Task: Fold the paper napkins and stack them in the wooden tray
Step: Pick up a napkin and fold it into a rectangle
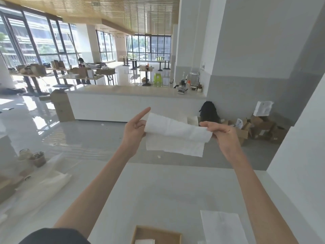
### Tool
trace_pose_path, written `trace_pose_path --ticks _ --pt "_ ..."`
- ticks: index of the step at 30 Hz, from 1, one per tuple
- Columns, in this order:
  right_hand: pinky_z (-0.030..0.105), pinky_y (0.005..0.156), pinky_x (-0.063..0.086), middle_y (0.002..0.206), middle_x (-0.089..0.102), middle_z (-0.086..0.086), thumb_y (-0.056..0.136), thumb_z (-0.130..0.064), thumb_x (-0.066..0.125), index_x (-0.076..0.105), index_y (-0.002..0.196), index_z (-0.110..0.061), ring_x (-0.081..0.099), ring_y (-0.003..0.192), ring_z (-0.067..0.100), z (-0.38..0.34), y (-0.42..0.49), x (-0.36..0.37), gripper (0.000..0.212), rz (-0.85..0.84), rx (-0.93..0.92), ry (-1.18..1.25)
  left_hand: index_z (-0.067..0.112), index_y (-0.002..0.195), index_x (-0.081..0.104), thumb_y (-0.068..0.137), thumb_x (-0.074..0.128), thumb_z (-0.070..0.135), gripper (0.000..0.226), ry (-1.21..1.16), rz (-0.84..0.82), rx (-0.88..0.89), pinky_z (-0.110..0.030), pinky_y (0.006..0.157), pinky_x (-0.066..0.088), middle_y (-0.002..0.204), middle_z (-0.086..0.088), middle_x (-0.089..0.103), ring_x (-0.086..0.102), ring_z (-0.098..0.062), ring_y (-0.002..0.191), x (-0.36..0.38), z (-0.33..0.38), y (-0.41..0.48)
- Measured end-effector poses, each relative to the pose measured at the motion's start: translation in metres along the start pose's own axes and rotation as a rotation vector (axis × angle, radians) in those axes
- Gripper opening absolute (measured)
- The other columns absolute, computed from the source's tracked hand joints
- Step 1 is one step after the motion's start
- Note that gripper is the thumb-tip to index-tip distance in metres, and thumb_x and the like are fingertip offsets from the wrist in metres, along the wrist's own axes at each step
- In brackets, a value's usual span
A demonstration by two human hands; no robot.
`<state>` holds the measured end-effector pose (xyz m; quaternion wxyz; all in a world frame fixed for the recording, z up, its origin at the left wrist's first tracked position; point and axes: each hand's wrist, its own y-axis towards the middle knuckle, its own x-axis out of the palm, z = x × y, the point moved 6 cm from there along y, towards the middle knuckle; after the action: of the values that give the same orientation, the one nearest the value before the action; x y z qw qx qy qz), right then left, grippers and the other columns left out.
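A white paper napkin hangs in the air above the white table, bent over on itself with its lower flap drooping. My left hand pinches its left edge, index finger pointing up. My right hand grips its right edge. At the bottom edge of the view sits the wooden tray with a folded white napkin inside. Another flat napkin lies on the table to the tray's right.
Clear plastic wrapping and two small pots lie on the table's left side. A white wall borders the table on the right. Beyond are a white counter and cardboard boxes on the floor.
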<state>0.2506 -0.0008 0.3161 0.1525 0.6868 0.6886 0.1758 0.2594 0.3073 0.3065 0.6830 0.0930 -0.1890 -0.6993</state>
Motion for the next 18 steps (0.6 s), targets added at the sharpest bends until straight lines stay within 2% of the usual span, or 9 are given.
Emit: trace_pose_path --ticks 2,3,6,7,9,12,15,16,18 --pt "0.022 0.078 0.055 0.110 0.079 0.000 0.097 0.009 0.048 0.083 0.077 -0.023 0.071 0.103 0.017 0.002 0.002 0.001 0.052 -0.037 -0.016 -0.001 0.033 0.120 0.073 0.073 0.029 -0.019 0.083 0.004 0.010 0.021 -0.011 0.054 0.048 0.067 0.009 0.068 0.077 -0.014 0.085 0.002 0.001 0.002" --pt "0.021 0.079 0.054 0.117 0.077 0.001 0.099 0.003 0.048 0.083 0.087 -0.023 0.070 0.107 0.016 0.007 0.002 0.001 0.045 -0.062 -0.006 0.011 0.029 0.117 0.074 0.074 0.030 -0.020 0.079 -0.004 0.015 0.030 -0.013 0.058 0.051 0.073 0.004 0.073 0.077 -0.022 0.097 0.003 0.001 0.002" --pt "0.026 0.088 0.054 0.132 0.070 -0.001 0.102 -0.017 0.053 0.073 0.120 -0.025 0.064 0.120 0.017 0.044 -0.006 0.010 0.029 -0.106 0.162 0.134 0.026 0.108 0.077 0.079 0.034 -0.020 0.070 0.057 0.011 0.041 -0.037 0.091 0.056 0.082 -0.001 0.079 0.073 -0.028 0.107 0.008 -0.002 0.000" --pt "0.028 0.093 0.052 0.135 0.068 -0.004 0.099 -0.028 0.057 0.068 0.128 -0.027 0.061 0.126 0.017 0.059 -0.014 0.015 0.030 -0.112 0.217 0.125 0.027 0.106 0.077 0.079 0.033 -0.022 0.071 0.097 -0.003 0.037 -0.043 0.099 0.053 0.084 -0.002 0.079 0.072 -0.028 0.108 0.009 -0.003 -0.002" --pt "0.029 0.104 0.045 0.141 0.062 -0.015 0.091 -0.051 0.066 0.059 0.137 -0.034 0.052 0.136 0.008 0.082 -0.030 0.033 0.049 -0.176 0.282 0.017 0.027 0.103 0.078 0.079 0.033 -0.022 0.071 0.146 -0.055 0.039 -0.045 0.100 0.051 0.086 -0.003 0.080 0.072 -0.028 0.108 0.013 -0.004 -0.004" --pt "0.021 0.105 0.040 0.140 0.058 -0.029 0.074 -0.071 0.073 0.054 0.138 -0.043 0.047 0.135 -0.008 0.091 -0.044 0.077 0.073 -0.316 0.302 -0.109 0.029 0.102 0.077 0.079 0.034 -0.017 0.068 0.209 -0.084 0.031 -0.044 0.099 0.051 0.088 -0.003 0.080 0.072 -0.027 0.106 0.013 -0.004 -0.009" --pt "0.024 0.105 0.043 0.137 0.063 -0.020 0.076 -0.060 0.075 0.056 0.138 -0.040 0.052 0.132 -0.002 0.088 -0.046 0.116 0.068 -0.343 0.289 -0.167 0.029 0.102 0.077 0.078 0.034 -0.013 0.064 0.248 -0.074 0.012 -0.039 0.097 0.052 0.090 -0.004 0.080 0.072 -0.026 0.105 0.010 -0.005 -0.012" --pt "0.024 0.100 0.048 0.130 0.068 -0.017 0.078 -0.053 0.076 0.059 0.135 -0.041 0.058 0.125 0.001 0.088 -0.047 0.126 0.061 -0.343 0.271 -0.187 0.029 0.102 0.076 0.077 0.034 -0.012 0.063 0.256 -0.069 0.008 -0.038 0.097 0.051 0.090 -0.005 0.080 0.071 -0.025 0.106 0.009 -0.006 -0.012" --pt "0.021 0.078 0.054 0.105 0.075 -0.016 0.083 -0.039 0.075 0.068 0.117 -0.040 0.069 0.099 0.007 0.091 -0.048 0.137 0.035 -0.316 0.257 -0.250 0.029 0.101 0.076 0.076 0.034 -0.011 0.063 0.276 -0.050 0.001 -0.039 0.099 0.051 0.089 -0.004 0.080 0.071 -0.023 0.107 0.005 -0.006 -0.013"
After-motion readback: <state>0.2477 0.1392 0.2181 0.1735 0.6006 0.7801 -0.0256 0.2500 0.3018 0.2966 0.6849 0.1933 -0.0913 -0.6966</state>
